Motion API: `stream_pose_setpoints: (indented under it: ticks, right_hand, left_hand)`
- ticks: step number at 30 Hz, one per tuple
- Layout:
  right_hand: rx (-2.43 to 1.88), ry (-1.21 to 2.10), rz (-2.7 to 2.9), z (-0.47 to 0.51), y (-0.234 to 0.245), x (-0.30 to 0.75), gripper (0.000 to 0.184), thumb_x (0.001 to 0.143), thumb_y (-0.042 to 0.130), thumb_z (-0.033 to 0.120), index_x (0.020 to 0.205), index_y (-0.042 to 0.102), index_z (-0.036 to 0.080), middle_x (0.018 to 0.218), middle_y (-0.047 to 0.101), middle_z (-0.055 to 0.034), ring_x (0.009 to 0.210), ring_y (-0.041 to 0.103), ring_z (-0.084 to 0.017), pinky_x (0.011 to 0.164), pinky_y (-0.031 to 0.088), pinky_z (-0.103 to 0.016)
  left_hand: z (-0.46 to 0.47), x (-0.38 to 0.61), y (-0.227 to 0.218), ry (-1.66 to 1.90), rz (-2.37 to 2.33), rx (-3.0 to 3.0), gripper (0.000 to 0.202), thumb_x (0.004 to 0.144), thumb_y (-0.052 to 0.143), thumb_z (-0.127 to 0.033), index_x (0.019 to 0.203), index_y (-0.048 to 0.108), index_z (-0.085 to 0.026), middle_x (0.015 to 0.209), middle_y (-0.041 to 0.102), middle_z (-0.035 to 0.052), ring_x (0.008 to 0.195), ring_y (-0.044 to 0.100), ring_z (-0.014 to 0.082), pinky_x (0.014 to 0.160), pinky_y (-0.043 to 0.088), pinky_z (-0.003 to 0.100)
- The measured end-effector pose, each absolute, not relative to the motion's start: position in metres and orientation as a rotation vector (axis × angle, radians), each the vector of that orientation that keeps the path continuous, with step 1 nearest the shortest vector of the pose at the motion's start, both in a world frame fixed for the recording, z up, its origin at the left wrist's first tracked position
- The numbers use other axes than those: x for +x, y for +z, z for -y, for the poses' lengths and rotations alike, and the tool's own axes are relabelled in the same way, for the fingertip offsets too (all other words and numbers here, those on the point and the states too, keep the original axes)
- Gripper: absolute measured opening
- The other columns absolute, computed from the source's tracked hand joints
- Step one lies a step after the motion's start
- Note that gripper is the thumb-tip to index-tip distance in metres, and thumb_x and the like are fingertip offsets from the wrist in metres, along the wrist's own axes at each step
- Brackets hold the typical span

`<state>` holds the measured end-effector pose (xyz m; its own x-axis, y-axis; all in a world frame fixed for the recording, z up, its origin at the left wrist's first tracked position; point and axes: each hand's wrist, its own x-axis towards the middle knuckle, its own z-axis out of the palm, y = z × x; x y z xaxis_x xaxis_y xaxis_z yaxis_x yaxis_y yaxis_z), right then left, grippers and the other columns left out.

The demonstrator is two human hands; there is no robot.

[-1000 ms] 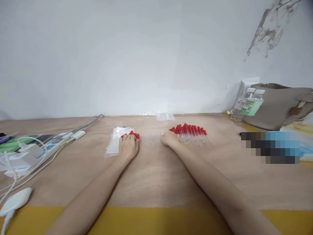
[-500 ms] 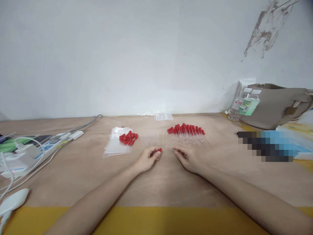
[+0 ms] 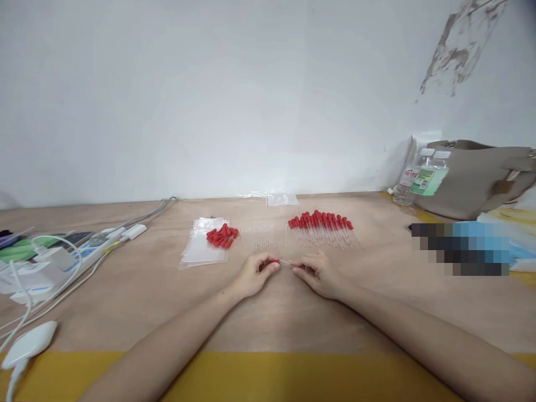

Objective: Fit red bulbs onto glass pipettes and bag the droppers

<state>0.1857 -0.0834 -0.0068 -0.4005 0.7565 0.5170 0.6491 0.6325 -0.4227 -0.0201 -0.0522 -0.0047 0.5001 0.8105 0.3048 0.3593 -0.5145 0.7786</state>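
Closest to me, a yellow band (image 3: 268, 379) runs along the near edge of the brown-covered table (image 3: 276, 324). Above that covering, in front of me, my left hand (image 3: 253, 276) pinches a red rubber bulb (image 3: 275, 261) between thumb and fingers, and my right hand (image 3: 319, 274) pinches a slim clear tube (image 3: 285, 263). Bulb and tube meet end to end between my hands, the long axis lying crosswise, nearly level, with the red end to my left; I can't tell how deep the tube sits.

Just beyond, loose red bulbs (image 3: 221, 237) are heaped on clear plastic bags (image 3: 201, 248) at left. Beside them lies a row of bare tubes (image 3: 259, 237), long axes running away from me. To the right, red-capped droppers (image 3: 320, 223) fan out, caps away from me, tubes pointing my way.

A power strip (image 3: 86, 255) with plugs sits far left; two bottles (image 3: 430, 180) stand by a taupe handbag (image 3: 481, 184) at right. Behind everything rises a pale wall (image 3: 251, 95), its surface peeling at upper right.
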Motion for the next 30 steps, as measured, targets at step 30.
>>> stream_pose_setpoints:
  ticks: [30]
  right_hand:
    - [-1.066, 0.165, 2.494, 0.085, 0.007, 0.174, 0.029, 0.087, 0.030, 0.022, 0.073, 0.056, 0.020, 0.070, 0.064, 0.0006, 0.060, 0.051, -0.011, 0.070, 0.027, -0.030]
  left_hand:
    - [0.066, -0.020, 0.006, 0.729, -0.818, 2.592, 0.020, 0.082, 0.045, -0.028, 0.087, 0.059, -0.016, 0.077, 0.059, 0.0047, 0.071, 0.053, 0.0141, 0.065, 0.041, 0.024]
